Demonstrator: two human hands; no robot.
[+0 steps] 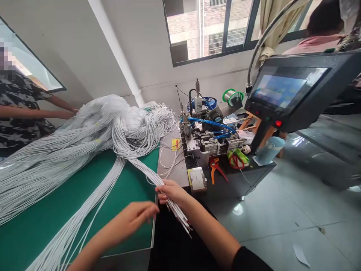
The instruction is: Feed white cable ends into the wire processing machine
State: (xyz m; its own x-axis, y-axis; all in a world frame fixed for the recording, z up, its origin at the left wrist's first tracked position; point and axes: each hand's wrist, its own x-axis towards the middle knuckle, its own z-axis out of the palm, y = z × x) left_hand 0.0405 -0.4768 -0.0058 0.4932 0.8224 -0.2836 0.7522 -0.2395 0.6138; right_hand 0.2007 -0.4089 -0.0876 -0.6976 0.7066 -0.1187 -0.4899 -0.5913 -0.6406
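My right hand [176,194] is closed round a bundle of thin white cables [146,171], just off the edge of the green-topped table [135,195]. Loose cable ends [182,220] stick out below that hand, toward my lap. From there the bundle runs back to a big heap of white cables [138,135]. To the left of the bundle, my left hand [135,218] hovers over the table edge with fingers stretched out and nothing visible in them. Another strand of cables [96,199] crosses the table beneath and behind my left forearm.
A wire-processing machine [211,139] stands ahead right, with a screen [284,88] on a post. Orange-handled pliers [217,169], a green spool [232,97] and a blue container [270,150] are around it. At left, a person [22,105] reaches to the heap; another person [318,34] is behind the screen.
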